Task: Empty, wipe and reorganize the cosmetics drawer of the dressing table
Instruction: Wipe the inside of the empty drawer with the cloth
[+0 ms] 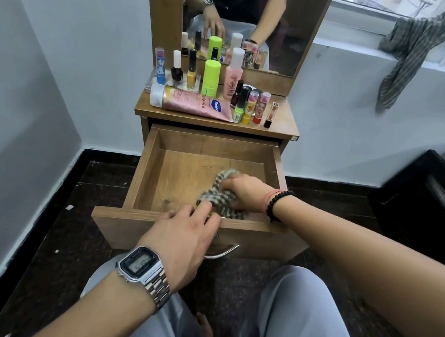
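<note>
The wooden drawer (pixel 145 170) of the dressing table is pulled out and holds only a striped grey cloth (pixel 219 196) on its floor near the front right. My right hand (pixel 246 192) is closed on that cloth, pressing it down. My left hand (pixel 187 237), with a metal watch on the wrist, rests on the drawer's front edge with fingers spread. The cosmetics stand on the table top (pixel 283 119): a pink lotion tube (pixel 193 101) lying down, a green stick (pixel 211 77), a pink bottle (pixel 233 74), nail polishes and lip balms.
A mirror (pixel 288 36) rises behind the cosmetics. A second striped cloth (pixel 406 51) hangs from the window ledge at the right. A black case (pixel 422 198) stands on the dark floor to the right. White walls close in on the left. My knees are below the drawer.
</note>
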